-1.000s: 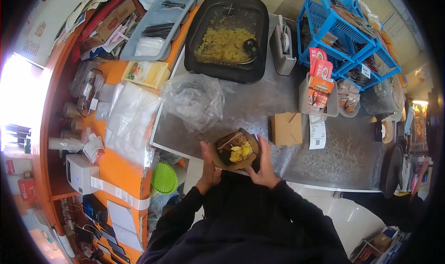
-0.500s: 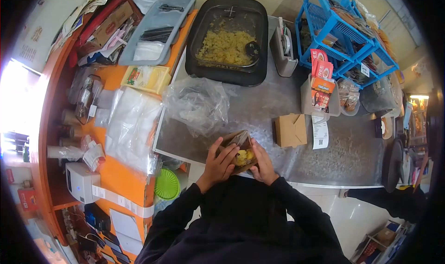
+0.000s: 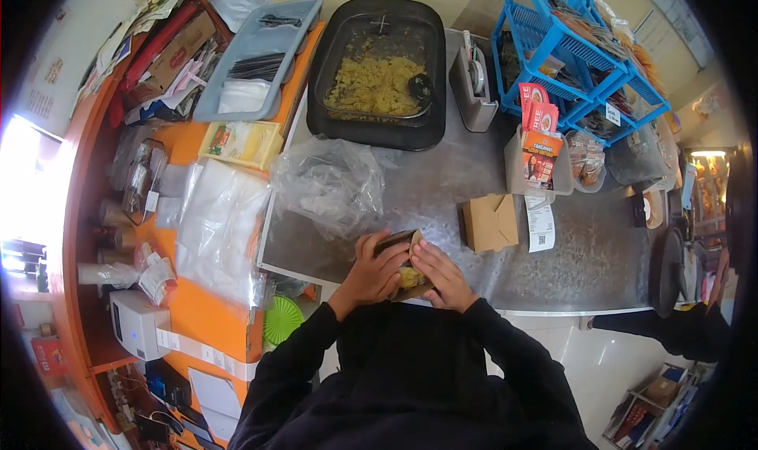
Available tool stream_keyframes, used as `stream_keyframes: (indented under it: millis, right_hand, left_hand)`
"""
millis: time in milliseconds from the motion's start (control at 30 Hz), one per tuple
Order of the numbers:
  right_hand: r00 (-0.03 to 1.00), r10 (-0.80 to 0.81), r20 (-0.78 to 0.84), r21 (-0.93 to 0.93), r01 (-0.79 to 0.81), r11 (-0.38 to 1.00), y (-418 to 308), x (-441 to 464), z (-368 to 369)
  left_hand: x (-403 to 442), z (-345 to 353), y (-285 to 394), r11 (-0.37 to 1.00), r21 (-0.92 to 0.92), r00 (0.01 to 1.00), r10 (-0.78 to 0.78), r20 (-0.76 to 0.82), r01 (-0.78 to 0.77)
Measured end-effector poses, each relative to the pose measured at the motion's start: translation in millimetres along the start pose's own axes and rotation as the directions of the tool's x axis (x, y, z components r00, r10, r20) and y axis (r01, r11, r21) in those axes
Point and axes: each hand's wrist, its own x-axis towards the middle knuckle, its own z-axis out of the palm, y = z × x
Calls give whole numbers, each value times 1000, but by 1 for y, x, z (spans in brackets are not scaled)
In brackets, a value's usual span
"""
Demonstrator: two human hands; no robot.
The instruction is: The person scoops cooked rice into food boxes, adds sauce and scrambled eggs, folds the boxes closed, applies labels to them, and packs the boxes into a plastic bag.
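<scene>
A brown cardboard takeaway box (image 3: 407, 294) with yellow food (image 3: 410, 277) inside is held at the front edge of the metal table. My left hand (image 3: 371, 271) grips its left side, fingers lying over the flaps. From the right, my right hand (image 3: 444, 276) presses a flap inward, its fingertips near those of my left hand. Much of the box is hidden under both hands. Further right on the table stands a second, closed brown takeaway box (image 3: 490, 223). A crumpled clear plastic bag (image 3: 328, 183) lies just beyond my left hand.
A black tray (image 3: 316, 79) of yellow food with a dark spoon stands at the back. To the right are a receipt (image 3: 541, 227), a tub of leaflets (image 3: 517, 166) and blue racks (image 3: 545, 51). Plastic bags (image 3: 217, 229) lie on the orange counter (image 3: 209, 316) at left.
My right hand has moved up and left over the box, folding its flap inward. Less of the yellow food shows now. The view has shifted slightly.
</scene>
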Motion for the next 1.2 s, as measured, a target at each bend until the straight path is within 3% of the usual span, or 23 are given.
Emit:
stream_keyframes:
  millis: [133,200,233,300,400,433,533,600,733,833,900,933,1033,1100,1200]
  right_hand:
    - [998,7,67,-64,-2,998,3,-2,-6]
    - [997,51,59,-32,-49,998,0,-3,-5]
    - [989,148,18,53,-148,988,-3,-3,-2]
    - [939,341,-33,234,-325,916,-11,-2,8]
    - [892,430,-137,344,-364,866,-21,2,20]
    - [894,404,-195,289,-342,894,-22,4,24]
    - [885,340,-318,122,-317,941,-25,7,32]
    - [876,332,-350,17,-348,937,-29,9,31]
    - [882,392,-260,56,-392,918,-36,7,23]
    - [866,452,-212,180,-420,889,-39,2,17]
    - [835,507,-217,279,-444,851,-39,0,20]
    - [843,490,-223,265,-431,863,-38,-1,22]
    - [865,449,-224,166,-420,892,-37,-8,23]
    - [890,416,-185,31,-418,908,-34,-10,20]
    - [882,470,-36,39,-468,883,-34,-7,10]
  left_hand:
    - [-4,18,-12,963,-257,962,12,-272,-85]
    - [-3,19,-7,961,-275,942,-87,-324,-6]
    - [-1,17,-3,957,-288,928,-136,-348,32]
    - [7,4,7,935,-326,936,-233,-265,140]
    - [2,-2,6,914,-332,956,-278,-91,235]
    - [-1,-3,5,910,-326,961,-277,-23,255]
    - [-2,-2,7,1000,-29,999,-1,-46,-1]
    - [-4,0,12,997,72,999,-7,-47,10]
    - [-5,4,22,988,66,983,-128,-134,138]
    - [-5,-2,25,964,-152,962,-240,-130,219]
    - [-13,5,31,987,48,984,-150,-92,155]
    - [-17,6,34,982,150,992,-106,-64,115]
    - [-18,-2,56,977,165,991,-135,5,132]
    - [-22,-12,59,979,55,972,-202,120,197]
    - [-13,-26,48,972,-65,956,-209,207,226]
